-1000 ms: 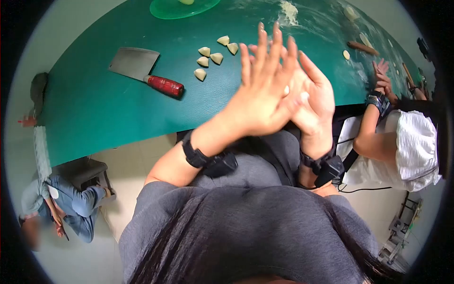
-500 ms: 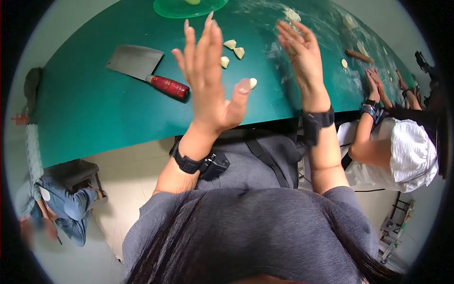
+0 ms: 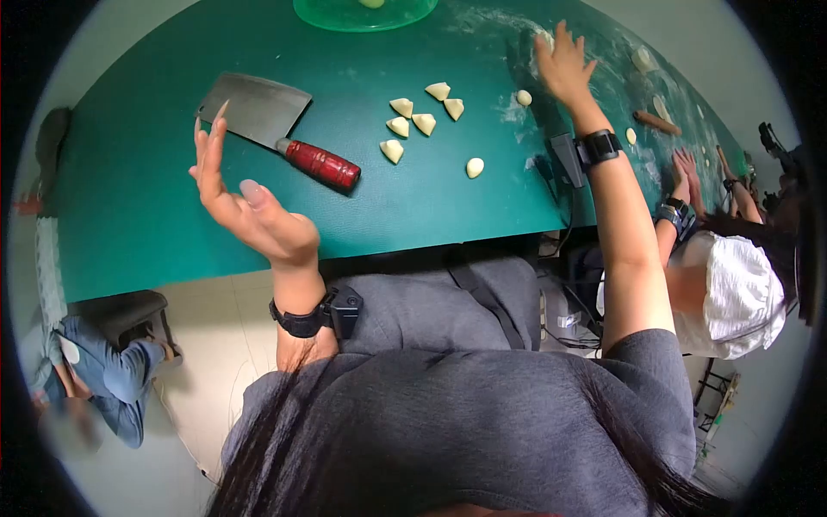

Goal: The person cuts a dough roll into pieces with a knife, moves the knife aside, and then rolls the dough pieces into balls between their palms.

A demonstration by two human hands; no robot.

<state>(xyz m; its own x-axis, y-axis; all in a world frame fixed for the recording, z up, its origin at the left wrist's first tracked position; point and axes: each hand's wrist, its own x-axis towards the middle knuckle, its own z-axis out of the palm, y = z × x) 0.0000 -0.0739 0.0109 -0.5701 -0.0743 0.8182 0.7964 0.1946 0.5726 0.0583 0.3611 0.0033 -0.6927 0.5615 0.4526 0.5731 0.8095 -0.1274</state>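
Together a second ago, the hands are apart: left hand (image 3: 251,217) at ten o'clock near the cleaver (image 3: 258,105), right hand (image 3: 566,72) at one o'clock by the flour (image 3: 545,38); a pale ball (image 3: 475,167) lies clear.

Kitchen-type workrm: floury tbl (image 3: 413,207), cleaver (image 3: 271,121), dough pcs (image 3: 423,124).

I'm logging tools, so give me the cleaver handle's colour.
The handle is red; it shows best in the head view.

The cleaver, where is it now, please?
In the head view, the cleaver lies on the table left of the dough pieces, near the left hand.
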